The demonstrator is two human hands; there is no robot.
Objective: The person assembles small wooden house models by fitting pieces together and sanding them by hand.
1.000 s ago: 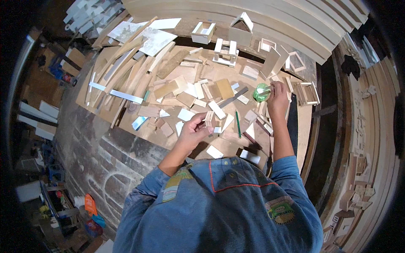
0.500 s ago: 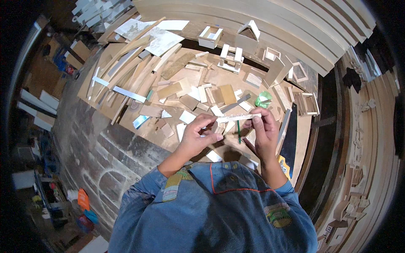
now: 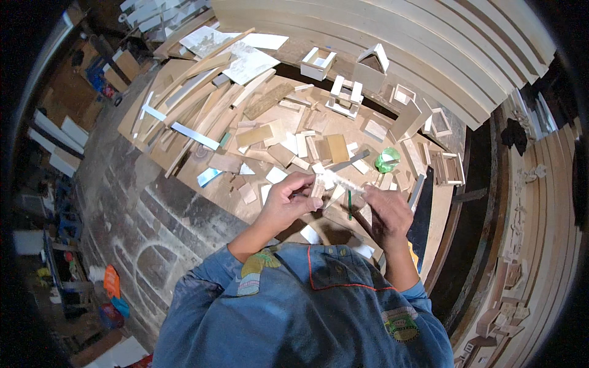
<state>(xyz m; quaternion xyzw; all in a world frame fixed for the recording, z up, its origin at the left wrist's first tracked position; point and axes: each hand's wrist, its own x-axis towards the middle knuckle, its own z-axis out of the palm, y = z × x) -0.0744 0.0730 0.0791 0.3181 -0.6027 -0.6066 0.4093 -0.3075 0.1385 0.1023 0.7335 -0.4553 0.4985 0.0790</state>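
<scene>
A small pale wooden frame piece (image 3: 339, 179) with a rough whitish edge is held between both hands in front of my chest. My left hand (image 3: 289, 199) pinches its left end, where a short side points toward me. My right hand (image 3: 391, 211) grips the right end with bent fingers; a thin dark stick (image 3: 363, 222) shows beside the palm. Under the piece, a green pencil-like stick (image 3: 350, 205) lies on the board. Beyond my right hand stands a cut green plastic cup (image 3: 386, 161) with something pale in it.
Wood offcuts (image 3: 288, 144) cover the board. Long strips (image 3: 202, 107) pile at the left. Small wooden boxes (image 3: 318, 64) and a house-shaped piece (image 3: 370, 69) stand at the back, before stacked planks (image 3: 392, 30). A dark saw-like blade (image 3: 420, 214) lies at the right.
The held piece has turned from nearly level to slanting down toward the right. My right hand has moved lower and turned, its back now showing more. The whole view has shifted slightly.
</scene>
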